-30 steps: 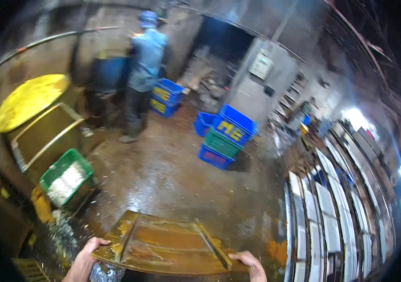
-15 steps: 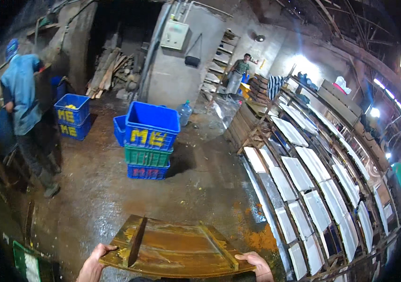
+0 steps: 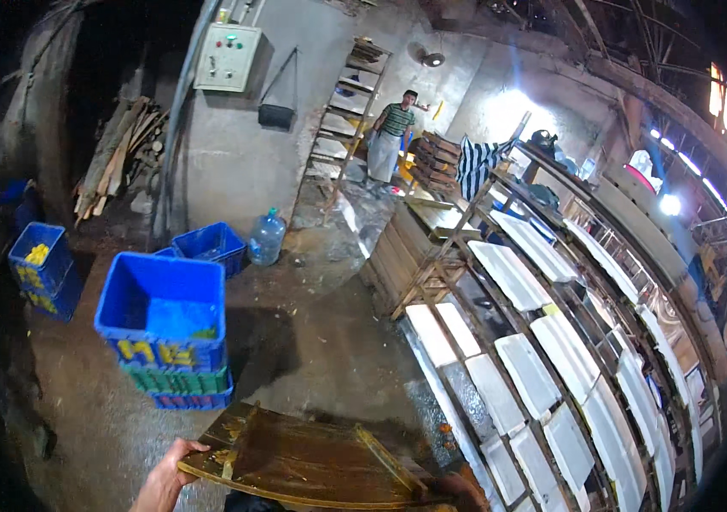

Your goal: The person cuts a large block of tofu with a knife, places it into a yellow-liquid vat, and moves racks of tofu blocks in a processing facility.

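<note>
A wet brown wooden board point(image 3: 295, 465) with two cross battens lies tilted between my hands at the bottom of the view. My left hand point(image 3: 173, 469) is closed on its left edge, thumb on top. My right hand point(image 3: 457, 488), dim and partly cut off by the lower edge, holds the board's right end.
Stacked blue and green crates point(image 3: 163, 341) stand ahead, with smaller blue crates point(image 3: 43, 269) left and a water jug point(image 3: 265, 236) behind. A slatted rack of white trays point(image 3: 568, 427) fills the right. A person in a striped shirt point(image 3: 393, 128) stands by a ladder rack point(image 3: 346, 115). Firewood point(image 3: 112, 158) leans back left.
The view has swung right, shifting crates and doorway leftward and bringing the rack further in. The worker in blue has left the view. The board is still held, now a little lower in view.
</note>
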A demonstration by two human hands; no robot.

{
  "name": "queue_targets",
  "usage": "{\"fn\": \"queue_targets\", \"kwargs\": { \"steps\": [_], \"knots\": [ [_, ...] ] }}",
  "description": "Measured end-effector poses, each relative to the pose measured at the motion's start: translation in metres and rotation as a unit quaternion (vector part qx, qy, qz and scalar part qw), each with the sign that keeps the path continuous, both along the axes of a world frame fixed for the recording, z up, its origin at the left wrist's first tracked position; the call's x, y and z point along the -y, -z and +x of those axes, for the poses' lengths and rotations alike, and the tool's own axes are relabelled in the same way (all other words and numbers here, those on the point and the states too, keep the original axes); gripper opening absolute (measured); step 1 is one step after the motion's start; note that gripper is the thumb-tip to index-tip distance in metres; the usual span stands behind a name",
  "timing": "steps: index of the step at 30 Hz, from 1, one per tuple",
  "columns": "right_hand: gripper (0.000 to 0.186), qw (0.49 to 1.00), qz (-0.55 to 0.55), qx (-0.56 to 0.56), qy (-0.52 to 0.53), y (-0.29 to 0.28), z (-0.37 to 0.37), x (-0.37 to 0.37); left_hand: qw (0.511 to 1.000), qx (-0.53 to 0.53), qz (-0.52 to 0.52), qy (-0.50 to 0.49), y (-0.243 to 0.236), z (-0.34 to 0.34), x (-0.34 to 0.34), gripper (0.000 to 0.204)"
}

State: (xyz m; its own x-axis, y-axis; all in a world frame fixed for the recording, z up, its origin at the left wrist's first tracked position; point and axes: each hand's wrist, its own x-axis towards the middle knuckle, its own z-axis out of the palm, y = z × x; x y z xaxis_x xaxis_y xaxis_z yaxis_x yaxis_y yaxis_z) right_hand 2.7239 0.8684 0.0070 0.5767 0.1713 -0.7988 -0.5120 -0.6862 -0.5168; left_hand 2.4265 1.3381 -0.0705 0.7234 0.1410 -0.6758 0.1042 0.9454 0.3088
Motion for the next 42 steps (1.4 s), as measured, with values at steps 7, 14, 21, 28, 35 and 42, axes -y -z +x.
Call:
{"fn": "queue_targets", "kwargs": {
  "steps": [7,14,21,28,35,42],
  "knots": [
    [0.034,0.995,0.007,0.007,0.104,0.014,0.193,-0.062,0.996,0.081,-0.041,-0.023,-0.016,0.327,-0.110,0.022],
    [0.033,0.978,0.042,-0.007,0.206,0.039,0.372,-0.128,0.987,0.133,0.024,0.091,-0.073,0.641,-0.190,0.036],
    [0.032,0.973,0.076,-0.013,0.217,0.094,0.610,-0.217,0.971,0.168,0.168,0.014,-0.080,0.909,-0.290,0.009],
    [0.031,0.973,0.125,0.025,0.191,0.113,0.840,-0.356,0.963,0.176,0.202,-0.004,-0.118,1.161,-0.434,0.015],
    [0.034,0.903,0.228,-0.077,0.357,0.131,1.037,-0.536,0.942,0.173,0.284,0.048,-0.185,1.420,-0.555,0.014],
    [0.036,0.858,0.319,-0.048,0.400,0.139,1.196,-0.662,0.900,0.184,0.338,0.202,-0.246,1.680,-0.626,0.014]
  ]
}}
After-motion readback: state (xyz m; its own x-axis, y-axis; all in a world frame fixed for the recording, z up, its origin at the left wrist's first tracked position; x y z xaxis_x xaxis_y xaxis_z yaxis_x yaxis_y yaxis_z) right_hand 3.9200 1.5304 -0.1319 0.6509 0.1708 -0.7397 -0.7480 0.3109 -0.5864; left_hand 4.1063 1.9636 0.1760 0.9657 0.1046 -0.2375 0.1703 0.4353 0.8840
